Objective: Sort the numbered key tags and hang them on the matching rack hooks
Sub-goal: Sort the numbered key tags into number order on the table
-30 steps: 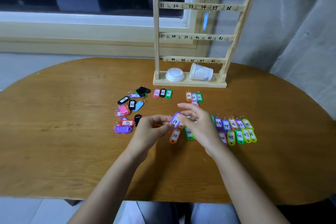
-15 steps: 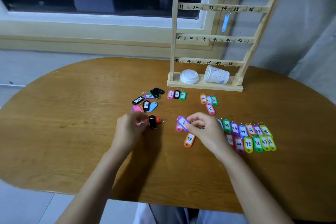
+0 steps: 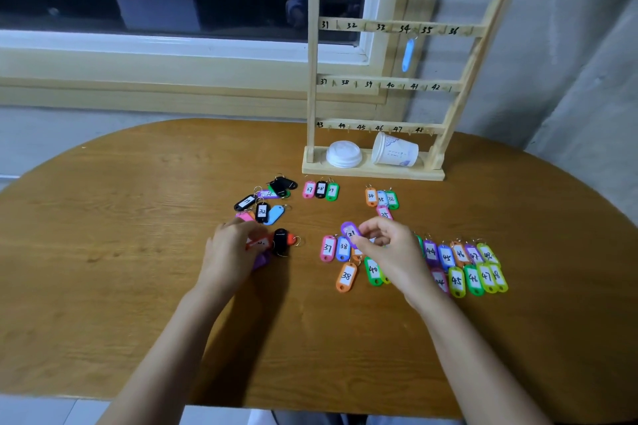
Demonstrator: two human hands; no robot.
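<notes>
Right hand (image 3: 386, 248): pinches purple tag (image 3: 350, 233), held over the blue 38 tag (image 3: 343, 247) | Left hand (image 3: 231, 252): fingers curled on orange tag (image 3: 259, 242), touching black tag (image 3: 280, 241), amid loose pile on table (image 3: 103, 252) | Rack (image 3: 312, 79): upright at table's far side, one pale blue tag (image 3: 408, 53) hanging near 34–35.
</notes>
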